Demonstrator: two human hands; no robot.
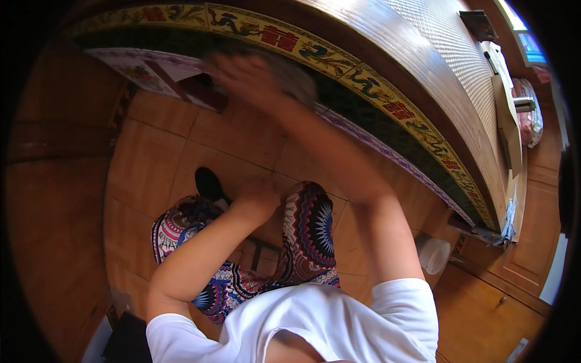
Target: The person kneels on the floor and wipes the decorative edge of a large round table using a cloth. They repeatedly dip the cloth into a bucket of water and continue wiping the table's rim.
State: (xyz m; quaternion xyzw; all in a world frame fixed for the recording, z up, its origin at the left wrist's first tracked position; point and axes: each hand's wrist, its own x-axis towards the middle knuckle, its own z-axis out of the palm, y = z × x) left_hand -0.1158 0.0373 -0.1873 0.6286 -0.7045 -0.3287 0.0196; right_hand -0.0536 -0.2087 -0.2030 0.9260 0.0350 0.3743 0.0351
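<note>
My right hand (248,78) reaches up and across to the dark green side panel (339,100) of a large wooden piece of furniture. Motion smears its fingers, which point left. A blurred greyish patch (296,78) shows beside the hand against the panel; I cannot tell whether it is a cloth. My left hand (260,196) hangs between my knees over the floor, its fingers curled in and whatever they may hold hidden. Along the panel's top runs a yellow decorative band (321,57) with red emblems and dragons; a purple-and-white patterned strip (387,142) edges its bottom.
The furniture's broad top (430,36) carries a woven mat, with papers and a bag at its right end. A white bucket (433,254) stands on the tiled floor (151,145) at right. Wooden cabinets (514,260) line the right; a brown wooden surface (54,242) rises at left.
</note>
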